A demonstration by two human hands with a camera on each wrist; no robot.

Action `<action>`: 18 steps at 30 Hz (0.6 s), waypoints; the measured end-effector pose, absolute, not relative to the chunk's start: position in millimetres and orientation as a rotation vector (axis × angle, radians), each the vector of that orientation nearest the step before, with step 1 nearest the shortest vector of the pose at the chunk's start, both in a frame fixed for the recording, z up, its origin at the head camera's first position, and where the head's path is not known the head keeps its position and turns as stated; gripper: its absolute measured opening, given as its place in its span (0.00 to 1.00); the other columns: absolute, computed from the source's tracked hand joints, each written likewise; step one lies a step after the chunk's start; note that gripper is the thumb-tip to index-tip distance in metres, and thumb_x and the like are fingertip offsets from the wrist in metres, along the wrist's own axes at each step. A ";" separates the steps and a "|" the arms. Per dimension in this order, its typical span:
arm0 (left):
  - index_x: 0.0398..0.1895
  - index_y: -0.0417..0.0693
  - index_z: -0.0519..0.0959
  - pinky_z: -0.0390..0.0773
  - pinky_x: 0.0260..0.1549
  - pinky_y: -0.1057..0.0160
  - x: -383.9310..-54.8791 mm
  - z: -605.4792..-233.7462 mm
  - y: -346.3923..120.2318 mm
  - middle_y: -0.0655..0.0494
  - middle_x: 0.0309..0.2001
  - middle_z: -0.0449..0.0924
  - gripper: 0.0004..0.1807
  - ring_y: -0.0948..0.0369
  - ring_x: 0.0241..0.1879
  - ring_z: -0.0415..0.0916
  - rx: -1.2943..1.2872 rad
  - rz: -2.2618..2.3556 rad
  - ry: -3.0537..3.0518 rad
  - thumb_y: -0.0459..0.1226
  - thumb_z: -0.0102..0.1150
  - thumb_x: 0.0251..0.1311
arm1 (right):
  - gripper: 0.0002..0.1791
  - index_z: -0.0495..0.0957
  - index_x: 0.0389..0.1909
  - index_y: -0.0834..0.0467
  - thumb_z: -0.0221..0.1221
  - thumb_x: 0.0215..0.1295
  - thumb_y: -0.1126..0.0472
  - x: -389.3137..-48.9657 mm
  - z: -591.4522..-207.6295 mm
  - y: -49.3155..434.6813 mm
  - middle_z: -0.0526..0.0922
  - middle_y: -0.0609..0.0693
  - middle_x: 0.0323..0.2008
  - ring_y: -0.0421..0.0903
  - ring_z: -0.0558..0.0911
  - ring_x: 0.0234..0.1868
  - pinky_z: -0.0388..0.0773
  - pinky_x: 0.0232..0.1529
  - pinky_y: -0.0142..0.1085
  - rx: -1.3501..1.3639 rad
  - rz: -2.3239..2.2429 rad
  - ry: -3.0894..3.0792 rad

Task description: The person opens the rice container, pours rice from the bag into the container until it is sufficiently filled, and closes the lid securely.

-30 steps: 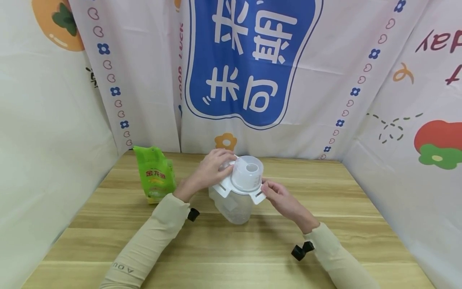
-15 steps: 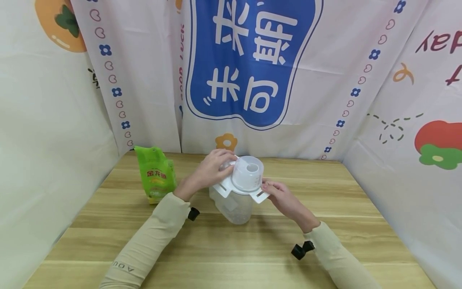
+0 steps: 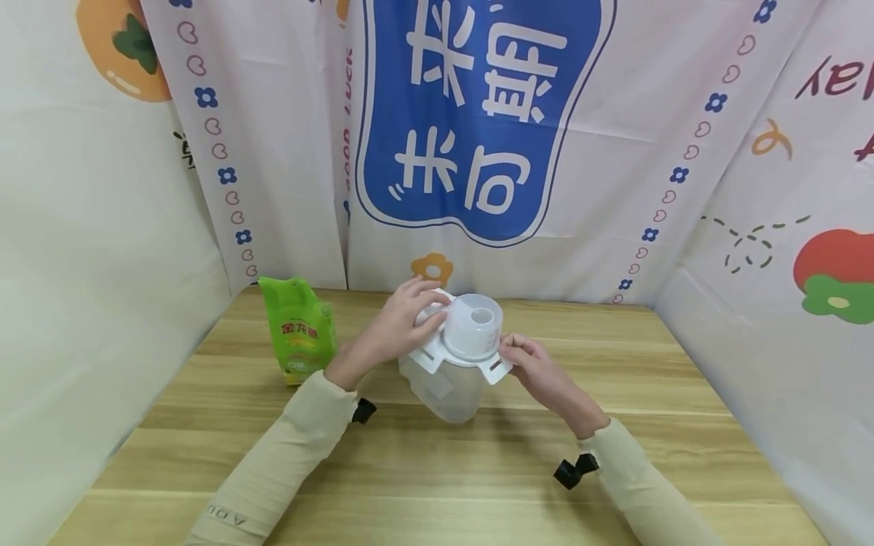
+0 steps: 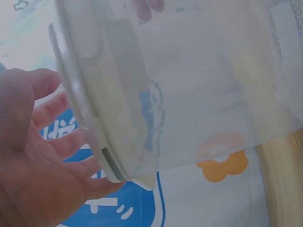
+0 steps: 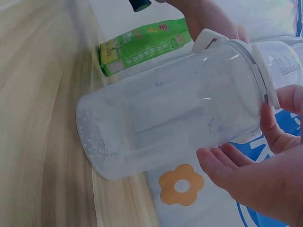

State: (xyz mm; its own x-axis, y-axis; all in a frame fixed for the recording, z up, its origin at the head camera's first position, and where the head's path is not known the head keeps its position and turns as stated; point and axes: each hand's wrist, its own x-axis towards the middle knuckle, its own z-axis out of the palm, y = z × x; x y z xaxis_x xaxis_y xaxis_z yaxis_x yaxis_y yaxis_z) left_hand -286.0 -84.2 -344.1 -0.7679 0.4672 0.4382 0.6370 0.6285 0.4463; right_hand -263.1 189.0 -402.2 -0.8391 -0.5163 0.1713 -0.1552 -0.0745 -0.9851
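Note:
A tall translucent plastic storage container (image 3: 447,390) stands on the table, with a few white grains low inside in the right wrist view. Its white lid (image 3: 437,356) has slotted clips sticking outward and a clear measuring cup (image 3: 471,326) upside down on top. My left hand (image 3: 406,318) holds the lid's left side, its fingers spread along the rim in the left wrist view. At the right, my right hand (image 3: 539,371) pinches a lid clip (image 3: 496,370) between thumb and forefinger; its other fingers lie beside the container wall.
A green printed bag (image 3: 298,334) stands upright to the left, near my left forearm. The wooden table (image 3: 437,485) is bounded by printed cloth walls (image 3: 614,189) at the back and both sides.
The right clip has shifted slightly as my right thumb and fingers work on it. My left hand stays on the lid, its fingers slightly more raised. The whole view drifts a little.

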 end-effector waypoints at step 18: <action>0.51 0.50 0.80 0.59 0.70 0.37 -244.6 -353.1 -95.3 0.41 0.64 0.72 0.13 0.39 0.70 0.61 -0.933 -0.636 -2.506 0.44 0.57 0.68 | 0.13 0.73 0.30 0.51 0.45 0.77 0.59 -295.2 -389.1 176.2 0.79 0.41 0.37 0.38 0.80 0.43 0.78 0.43 0.30 -0.406 -2.140 1.966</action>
